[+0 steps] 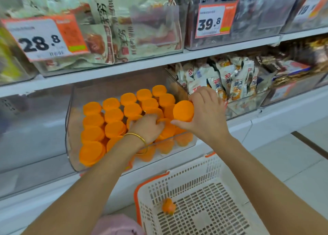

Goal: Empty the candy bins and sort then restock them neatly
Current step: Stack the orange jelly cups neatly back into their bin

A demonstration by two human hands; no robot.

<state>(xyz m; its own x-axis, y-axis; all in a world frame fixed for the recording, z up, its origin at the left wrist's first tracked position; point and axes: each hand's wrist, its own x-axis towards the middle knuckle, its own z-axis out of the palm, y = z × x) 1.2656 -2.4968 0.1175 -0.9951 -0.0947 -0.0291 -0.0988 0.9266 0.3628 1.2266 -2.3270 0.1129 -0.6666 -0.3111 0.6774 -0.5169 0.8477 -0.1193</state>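
Pale floor tiles (292,163) are running under the shelving, and nearest to me a white basket (193,178) with an orange rim is waiting below the arms, one stray cup (168,207) lying on its slotted bottom.

Just beyond it, the left hand (147,128), wearing a gold bangle (140,138), is reaching into the clear bin (71,124). Its fingers are curling down among the orange cups (113,115), and I cannot tell whether they are actually holding one. The right hand (205,114) is gripping a raised cup (182,110) around its lid, above the bin's right front corner.

I am judging this as early emptying: the bin is looking nearly full and the basket nearly bare. To do it well, I would be lowering the raised cup right into the basket and setting it upright, not dropping it. I would be clearing the front right corner first and working back row by row, so that the stacked cups are not toppling.

Farther off, a neighbouring bin is holding pale packets (227,82) printed with Chinese characters that are too blurred for me to read. On the upper shelf (124,69), the left price tag (44,39) is reading 28.8 and the right price tag (213,21) is reading 39.8. The cups are showing no legible label.
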